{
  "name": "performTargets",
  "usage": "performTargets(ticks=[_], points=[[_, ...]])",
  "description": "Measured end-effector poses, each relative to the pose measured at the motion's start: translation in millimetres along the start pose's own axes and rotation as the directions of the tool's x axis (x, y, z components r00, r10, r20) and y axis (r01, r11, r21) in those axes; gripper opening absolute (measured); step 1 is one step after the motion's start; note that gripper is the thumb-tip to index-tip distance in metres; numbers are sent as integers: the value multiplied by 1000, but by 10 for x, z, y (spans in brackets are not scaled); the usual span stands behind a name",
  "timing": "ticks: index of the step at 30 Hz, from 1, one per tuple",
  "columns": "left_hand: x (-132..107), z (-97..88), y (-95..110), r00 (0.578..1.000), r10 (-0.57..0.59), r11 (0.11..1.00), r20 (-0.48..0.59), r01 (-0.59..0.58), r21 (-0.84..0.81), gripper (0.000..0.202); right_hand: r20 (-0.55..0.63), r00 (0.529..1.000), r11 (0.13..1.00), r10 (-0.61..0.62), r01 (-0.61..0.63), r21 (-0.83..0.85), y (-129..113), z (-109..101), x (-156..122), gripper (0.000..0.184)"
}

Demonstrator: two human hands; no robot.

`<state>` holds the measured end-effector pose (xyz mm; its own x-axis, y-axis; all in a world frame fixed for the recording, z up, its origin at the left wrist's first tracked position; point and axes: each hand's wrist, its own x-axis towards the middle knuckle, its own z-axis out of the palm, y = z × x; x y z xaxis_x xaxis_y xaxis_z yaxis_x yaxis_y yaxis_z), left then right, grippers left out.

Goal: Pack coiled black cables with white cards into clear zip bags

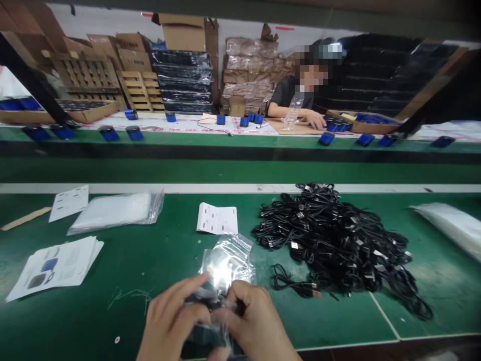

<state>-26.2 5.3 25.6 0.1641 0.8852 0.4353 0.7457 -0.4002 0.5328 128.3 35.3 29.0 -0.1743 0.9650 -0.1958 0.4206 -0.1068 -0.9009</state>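
While the table's (158, 255) near edge shows right of the hands, green surface stretches left toward the paper cards (69, 258); black cables (330, 240) crowd the right. Shiny and crumpled, the clear bag (231, 255) lies between both hands, something dark inside or under it. The left hand (171, 316) curves half-open around it, its grip unclear; the right hand (255, 318) pinches it, forefinger bent.

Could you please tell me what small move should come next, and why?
I'd probably ease the left hand back slightly to check the dark item: with the right hand and crumpled clear plastic crowded around it too, I cannot tell whether it sits fully inside.
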Motion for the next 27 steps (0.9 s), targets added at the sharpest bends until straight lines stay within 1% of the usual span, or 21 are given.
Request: performTargets(ticks=[2, 3, 4, 5, 6, 7, 8, 9, 10, 11, 12, 13, 15, 16, 17, 19, 21, 22, 24, 26, 27], points=[[109, -146, -85, 977, -112, 990, 181, 124, -60, 46, 117, 992, 999, -36, 37, -4, -37, -58, -5, 24], [154, -194, -108, 941, -164, 977, 298, 196, -82, 54, 168, 983, 997, -78, 80, -4, -52, -86, -9, 20], [191, -224, -117, 894, -201, 959, 400, 263, -106, 55, 202, 973, 993, -116, 116, 9, -63, -113, -14, 17], [217, -236, -115, 846, -228, 938, 482, 324, -124, 49, 218, 966, 990, -137, 130, 45, -71, -137, -20, 14], [232, -232, -104, 810, -253, 917, 529, 375, -136, 38, 214, 968, 988, -133, 114, 101, -74, -157, -27, 12], [237, -216, -90, 794, -280, 898, 540, 415, -144, 26, 196, 975, 983, -107, 74, 169, -73, -175, -35, 11], [232, -191, -76, 796, -313, 882, 518, 446, -152, 20, 175, 981, 971, -79, 37, 235, -70, -190, -44, 10], [219, -163, -66, 804, -352, 867, 478, 473, -158, 22, 158, 985, 960, -63, 16, 281, -66, -203, -54, 8], [201, -133, -61, 810, -395, 850, 433, 501, -163, 26, 155, 986, 955, -60, 12, 295, -62, -213, -64, 12], [182, -107, -61, 809, -427, 832, 403, 526, -174, 27, 162, 985, 960, -65, 18, 278, -58, -219, -73, 23], [165, -86, -64, 805, -449, 814, 387, 547, -194, 28, 173, 982, 970, -71, 28, 243, -54, -222, -79, 32], [152, -71, -69, 802, -455, 799, 388, 560, -219, 28, 182, 981, 978, -71, 33, 205, -50, -221, -82, 33], [141, -60, -80, 791, -442, 769, 422, 577, -276, 29, 150, 987, 984, -59, 32, 178, -40, -212, -79, 13], [143, -62, -83, 787, -435, 749, 437, 586, -309, 29, 99, 992, 979, -79, 59, 193, -36, -207, -74, 3], [147, -67, -85, 784, -434, 727, 443, 595, -342, 29, 47, 991, 971, -125, 113, 210, -33, -204, -69, 2], [156, -77, -86, 781, -437, 698, 447, 608, -379, 27, 13, 965, 946, -261, 253, 205, -33, -207, -63, 10], [157, -78, -86, 791, -428, 727, 438, 589, -353, 25, 58, 924, 919, -377, 365, 149, -43, -225, -60, 23], [152, -74, -87, 797, -415, 755, 438, 571, -323, 25, 88, 913, 915, -397, 388, 108, -52, -241, -59, 24], [134, -59, -89, 797, -402, 797, 450, 547, -257, 24, 136, 910, 919, -391, 393, 12, -73, -289, -54, 17], [111, -42, -92, 788, -417, 800, 453, 555, -228, 25, 203, 904, 916, -377, 396, -65, -94, -357, -42, 6], [101, -36, -93, 778, -429, 788, 459, 571, -230, 26, 246, 898, 915, -365, 395, -84, -105, -393, -34, 7]])
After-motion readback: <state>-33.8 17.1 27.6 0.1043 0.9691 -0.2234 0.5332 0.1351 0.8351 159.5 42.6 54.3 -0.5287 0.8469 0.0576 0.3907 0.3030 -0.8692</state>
